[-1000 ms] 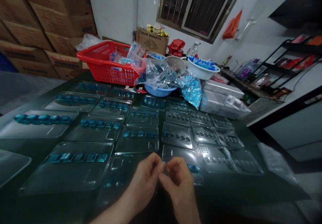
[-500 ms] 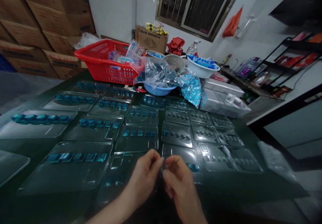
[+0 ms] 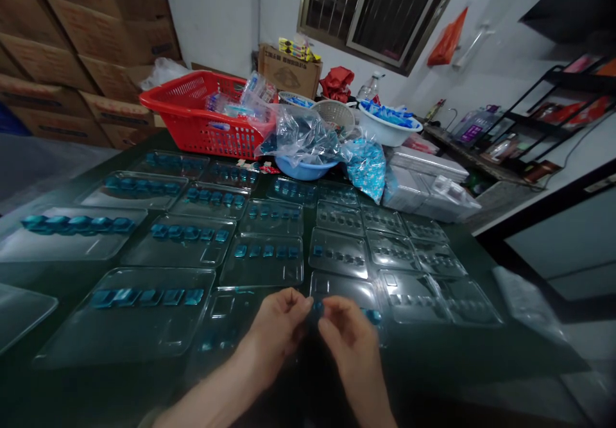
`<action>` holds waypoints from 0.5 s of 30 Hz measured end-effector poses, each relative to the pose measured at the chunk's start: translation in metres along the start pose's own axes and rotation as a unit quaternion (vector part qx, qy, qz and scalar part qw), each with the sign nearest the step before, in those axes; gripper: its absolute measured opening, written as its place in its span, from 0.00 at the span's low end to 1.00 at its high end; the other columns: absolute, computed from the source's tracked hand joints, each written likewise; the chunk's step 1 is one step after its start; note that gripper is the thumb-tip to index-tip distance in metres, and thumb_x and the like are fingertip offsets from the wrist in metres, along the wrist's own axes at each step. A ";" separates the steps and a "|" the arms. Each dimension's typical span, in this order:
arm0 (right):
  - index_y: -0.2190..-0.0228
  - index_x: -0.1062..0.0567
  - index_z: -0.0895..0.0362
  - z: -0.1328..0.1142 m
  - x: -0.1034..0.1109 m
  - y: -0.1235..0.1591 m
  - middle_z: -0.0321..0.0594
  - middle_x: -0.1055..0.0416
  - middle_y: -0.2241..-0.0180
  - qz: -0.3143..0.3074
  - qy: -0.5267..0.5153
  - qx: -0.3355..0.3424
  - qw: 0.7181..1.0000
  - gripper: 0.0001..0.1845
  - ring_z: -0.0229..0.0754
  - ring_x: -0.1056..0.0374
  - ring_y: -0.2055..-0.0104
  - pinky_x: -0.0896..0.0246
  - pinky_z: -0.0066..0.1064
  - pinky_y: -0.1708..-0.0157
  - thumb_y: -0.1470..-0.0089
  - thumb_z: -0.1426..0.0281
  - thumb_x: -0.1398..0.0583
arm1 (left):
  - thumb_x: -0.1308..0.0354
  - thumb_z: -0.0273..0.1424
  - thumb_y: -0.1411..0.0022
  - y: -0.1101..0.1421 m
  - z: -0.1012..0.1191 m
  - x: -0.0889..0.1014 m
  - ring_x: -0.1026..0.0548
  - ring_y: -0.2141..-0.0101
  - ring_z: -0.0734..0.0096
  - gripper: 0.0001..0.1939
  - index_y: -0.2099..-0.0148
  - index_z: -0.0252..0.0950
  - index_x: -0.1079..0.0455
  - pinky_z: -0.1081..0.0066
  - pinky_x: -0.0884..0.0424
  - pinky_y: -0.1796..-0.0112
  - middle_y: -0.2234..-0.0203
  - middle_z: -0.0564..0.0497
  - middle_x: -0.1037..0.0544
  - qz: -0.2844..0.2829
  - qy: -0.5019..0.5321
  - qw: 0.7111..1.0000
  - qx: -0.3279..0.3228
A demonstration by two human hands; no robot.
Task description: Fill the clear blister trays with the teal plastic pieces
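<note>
My left hand (image 3: 282, 319) is closed, thumb and forefinger pinched together; whatever lies between them is too small to make out. Just to its right, my right hand (image 3: 350, 335) curls inward, its thumb and fingertips close together, and I cannot make out what they hold. Both hands hover over a clear plastic tray (image 3: 341, 282) near the front of the table. A small blue piece (image 3: 318, 307) shows between the fingertips of the two hands; whether it is held or lies in the tray is unclear. More blue pieces (image 3: 371, 316) sit behind my right hand.
Rows of clear trays cover the dark green table (image 3: 433, 364), many with blue pieces, such as this tray (image 3: 120, 338). Behind them stand a red basket (image 3: 206, 136), a blue basin (image 3: 305, 170), a white basin (image 3: 385, 131) and silvery packages (image 3: 423, 187). Cartons (image 3: 86, 62) are stacked at left.
My right hand has drawn slightly to the right, widening the gap between the hands, where a blue piece now shows. My left hand stays pinched in nearly the same place.
</note>
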State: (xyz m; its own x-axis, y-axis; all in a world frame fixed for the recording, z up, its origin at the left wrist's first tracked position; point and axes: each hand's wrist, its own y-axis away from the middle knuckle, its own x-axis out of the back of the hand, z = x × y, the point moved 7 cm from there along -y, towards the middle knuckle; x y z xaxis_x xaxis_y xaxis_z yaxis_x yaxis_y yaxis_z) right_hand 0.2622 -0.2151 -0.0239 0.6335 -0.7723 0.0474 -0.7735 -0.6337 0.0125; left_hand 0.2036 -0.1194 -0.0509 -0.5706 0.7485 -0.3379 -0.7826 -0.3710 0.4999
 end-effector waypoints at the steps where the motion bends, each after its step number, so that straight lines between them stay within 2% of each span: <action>1: 0.65 0.32 0.54 -0.008 0.000 0.002 0.35 0.37 0.71 0.003 0.060 0.041 0.997 0.10 0.33 0.39 0.72 0.43 0.24 0.75 0.53 0.74 0.42 | 0.47 0.36 0.48 0.000 0.001 0.000 0.48 0.88 0.84 0.13 0.77 0.36 0.45 0.80 0.58 0.87 0.89 0.61 0.44 0.002 0.000 1.000 -0.006; 4: 0.66 0.30 0.55 -0.027 -0.007 0.008 0.37 0.35 0.69 -0.022 0.165 0.139 0.976 0.10 0.36 0.37 0.70 0.40 0.27 0.71 0.53 0.76 0.44 | 0.46 0.36 0.49 0.001 0.004 -0.001 0.49 0.88 0.85 0.13 0.77 0.36 0.44 0.80 0.58 0.88 0.89 0.61 0.44 0.001 0.003 1.000 -0.018; 7: 0.66 0.29 0.56 -0.035 -0.005 0.006 0.39 0.34 0.70 -0.035 0.212 0.172 0.961 0.09 0.37 0.37 0.70 0.39 0.28 0.72 0.51 0.76 0.46 | 0.46 0.35 0.48 0.002 0.008 -0.005 0.47 0.88 0.84 0.12 0.77 0.35 0.43 0.80 0.56 0.87 0.88 0.60 0.43 -0.018 0.030 0.999 -0.011; 9: 0.66 0.29 0.56 -0.038 0.008 -0.006 0.39 0.34 0.70 -0.005 0.247 0.181 0.952 0.08 0.38 0.36 0.70 0.39 0.28 0.72 0.51 0.74 0.45 | 0.48 0.34 0.47 0.002 0.012 -0.007 0.41 0.86 0.82 0.09 0.76 0.35 0.41 0.79 0.52 0.87 0.85 0.57 0.38 -0.036 0.068 0.997 -0.009; 12: 0.65 0.28 0.56 -0.037 0.040 -0.039 0.40 0.32 0.69 0.084 0.309 0.193 0.928 0.09 0.39 0.36 0.70 0.39 0.29 0.72 0.50 0.71 0.45 | 0.49 0.25 0.49 0.004 0.020 -0.004 0.32 0.77 0.75 0.02 0.73 0.34 0.37 0.76 0.41 0.80 0.78 0.52 0.32 -0.051 0.123 0.991 -0.021; 15: 0.65 0.28 0.57 -0.026 0.059 -0.078 0.41 0.31 0.70 0.108 0.388 0.202 0.893 0.11 0.39 0.35 0.71 0.38 0.30 0.72 0.50 0.69 0.47 | 0.51 0.17 0.55 0.009 0.024 -0.001 0.29 0.67 0.68 0.10 0.69 0.33 0.35 0.72 0.36 0.70 0.72 0.49 0.30 -0.071 0.145 0.987 -0.024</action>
State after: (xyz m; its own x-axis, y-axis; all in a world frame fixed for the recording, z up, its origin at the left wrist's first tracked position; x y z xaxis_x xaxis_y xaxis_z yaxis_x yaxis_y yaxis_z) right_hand 0.3596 -0.2099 0.0036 0.1433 -0.7149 0.6844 -0.7059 -0.5586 -0.4356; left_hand 0.2030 -0.1099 -0.0271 -0.4955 0.6085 -0.6199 -0.8671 -0.3045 0.3943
